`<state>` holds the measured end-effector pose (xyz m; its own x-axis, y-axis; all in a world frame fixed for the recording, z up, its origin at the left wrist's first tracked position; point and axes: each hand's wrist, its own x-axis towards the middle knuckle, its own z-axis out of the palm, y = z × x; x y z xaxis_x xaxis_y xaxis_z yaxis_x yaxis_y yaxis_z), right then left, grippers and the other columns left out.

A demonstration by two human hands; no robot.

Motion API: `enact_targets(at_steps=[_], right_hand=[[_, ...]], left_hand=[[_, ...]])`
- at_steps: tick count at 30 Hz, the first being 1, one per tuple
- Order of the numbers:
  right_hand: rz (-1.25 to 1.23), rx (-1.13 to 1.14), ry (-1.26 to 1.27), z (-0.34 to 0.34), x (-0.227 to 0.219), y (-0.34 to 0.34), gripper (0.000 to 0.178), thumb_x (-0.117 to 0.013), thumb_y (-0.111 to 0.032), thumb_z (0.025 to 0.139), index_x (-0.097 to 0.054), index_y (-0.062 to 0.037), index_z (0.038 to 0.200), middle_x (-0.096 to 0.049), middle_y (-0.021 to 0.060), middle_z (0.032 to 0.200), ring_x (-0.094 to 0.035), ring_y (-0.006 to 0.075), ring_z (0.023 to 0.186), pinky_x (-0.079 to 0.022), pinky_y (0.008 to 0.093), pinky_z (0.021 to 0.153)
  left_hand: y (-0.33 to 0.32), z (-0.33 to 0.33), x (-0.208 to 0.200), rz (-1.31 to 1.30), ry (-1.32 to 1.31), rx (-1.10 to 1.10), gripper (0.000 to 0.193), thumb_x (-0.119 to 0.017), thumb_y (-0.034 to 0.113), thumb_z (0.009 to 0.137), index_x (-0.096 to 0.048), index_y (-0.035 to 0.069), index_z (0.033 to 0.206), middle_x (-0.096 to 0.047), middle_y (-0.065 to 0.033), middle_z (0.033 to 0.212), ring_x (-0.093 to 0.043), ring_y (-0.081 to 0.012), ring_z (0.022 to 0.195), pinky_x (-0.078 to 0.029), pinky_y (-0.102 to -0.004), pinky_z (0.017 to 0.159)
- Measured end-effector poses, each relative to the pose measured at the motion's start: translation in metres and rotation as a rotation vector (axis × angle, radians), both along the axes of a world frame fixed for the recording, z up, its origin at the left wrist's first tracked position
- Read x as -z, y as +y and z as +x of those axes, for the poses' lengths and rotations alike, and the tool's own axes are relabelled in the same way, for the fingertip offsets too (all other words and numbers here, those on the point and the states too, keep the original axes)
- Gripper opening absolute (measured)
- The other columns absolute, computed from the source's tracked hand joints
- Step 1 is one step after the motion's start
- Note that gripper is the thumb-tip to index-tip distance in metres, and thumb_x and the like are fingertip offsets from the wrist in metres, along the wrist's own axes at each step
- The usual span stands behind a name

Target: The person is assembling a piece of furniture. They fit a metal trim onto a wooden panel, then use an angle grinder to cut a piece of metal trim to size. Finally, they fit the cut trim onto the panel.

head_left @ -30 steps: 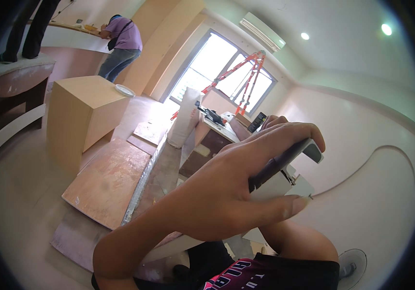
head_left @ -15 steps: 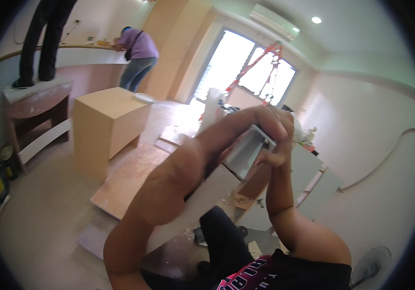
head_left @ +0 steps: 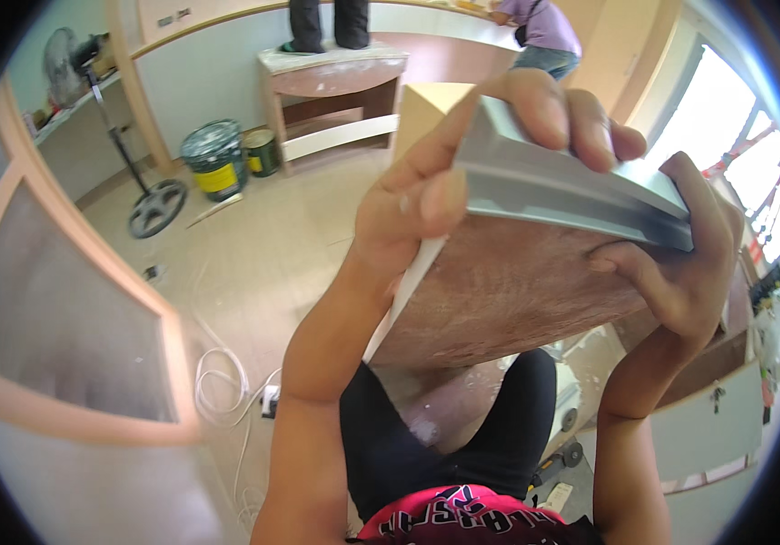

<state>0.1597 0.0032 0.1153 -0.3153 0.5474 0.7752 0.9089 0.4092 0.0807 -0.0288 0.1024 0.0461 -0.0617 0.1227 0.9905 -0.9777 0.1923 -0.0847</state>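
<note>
Both my hands hold up a board (head_left: 517,291), its brown, unevenly stained face turned toward me. A silver-grey metal profile (head_left: 571,195) with a channelled lip runs along its upper edge. My left hand (head_left: 417,200) wraps the profile's left end, the thumb on the near side and the fingers over the top. At the other end, my right hand (head_left: 703,250) grips the corner, its thumb against the brown face. A white side edge of the board shows below my left hand. The board's far face is hidden.
A person's legs (head_left: 328,23) stand on a low wooden bench (head_left: 331,68). Nearby are a large paint bucket (head_left: 213,159) and a smaller can (head_left: 261,152). A stand fan (head_left: 158,207), a framed panel (head_left: 72,309) and a white cable (head_left: 222,381) lie leftward. Another person in purple (head_left: 549,32) works behind.
My view has swung left. The board, seen narrow and end-on before, now spans broadly before me with its brown face showing. My hands are farther apart on the profile.
</note>
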Motion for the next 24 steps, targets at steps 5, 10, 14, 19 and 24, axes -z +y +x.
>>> enact_targets(at_steps=[5, 10, 14, 19, 24], right_hand=[[0.108, -0.280, -0.003, 0.007, -0.016, 0.006, 0.086, -0.095, -0.063, 0.063, -0.069, 0.0027, 0.111, -0.067, 0.0164, 0.082, -0.068, 0.0354, 0.077, -0.052, 0.0427, 0.078], [0.164, -0.318, -0.123, 0.033, -0.033, 0.003, 0.069, -0.090, -0.064, 0.075, -0.065, -0.0038, 0.097, -0.064, 0.0124, 0.076, -0.066, 0.0344, 0.065, -0.048, 0.0408, 0.060], [0.164, -0.281, -0.069, 0.054, -0.036, 0.002, 0.065, -0.088, -0.063, 0.076, -0.065, -0.0057, 0.098, -0.066, 0.0106, 0.077, -0.067, 0.0353, 0.067, -0.049, 0.0448, 0.062], [-0.015, -0.193, -0.108, 0.072, -0.027, 0.015, 0.051, -0.086, -0.049, 0.079, -0.070, -0.0069, 0.104, -0.074, 0.0087, 0.083, -0.073, 0.0337, 0.075, -0.053, 0.0459, 0.065], [-0.050, -0.341, -0.130, 0.108, -0.038, 0.061, 0.030, -0.084, -0.032, 0.080, -0.082, -0.0025, 0.087, -0.080, 0.0150, 0.082, -0.079, 0.0335, 0.078, -0.062, 0.0441, 0.066]], left_hand=[[0.012, 0.007, -0.015, 0.175, 0.071, -0.136, 0.082, -0.064, 0.057, 0.104, -0.041, 0.007, 0.165, -0.047, -0.0214, 0.162, -0.037, -0.0455, 0.160, -0.035, -0.0613, 0.131], [-0.040, -0.060, 0.034, -0.351, 0.679, -1.065, 0.133, -0.037, 0.101, 0.089, -0.005, 0.008, 0.178, -0.023, -0.0213, 0.181, -0.032, -0.0384, 0.164, -0.026, -0.0580, 0.134], [-0.079, -0.059, 0.181, -0.836, 1.025, -1.404, 0.101, -0.082, 0.045, 0.072, -0.046, 0.001, 0.155, -0.053, -0.0164, 0.157, -0.050, -0.0282, 0.148, -0.039, -0.0490, 0.123], [-0.080, -0.026, 0.270, -1.055, 1.077, -1.604, 0.082, -0.109, 0.031, 0.064, -0.073, -0.003, 0.129, -0.076, -0.0109, 0.125, -0.070, -0.0240, 0.119, -0.055, -0.0422, 0.104], [-0.040, 0.003, 0.239, -0.962, 0.909, -1.610, 0.080, -0.102, 0.042, 0.078, -0.067, -0.008, 0.129, -0.072, -0.0124, 0.124, -0.067, -0.0237, 0.114, -0.052, -0.0404, 0.103]])
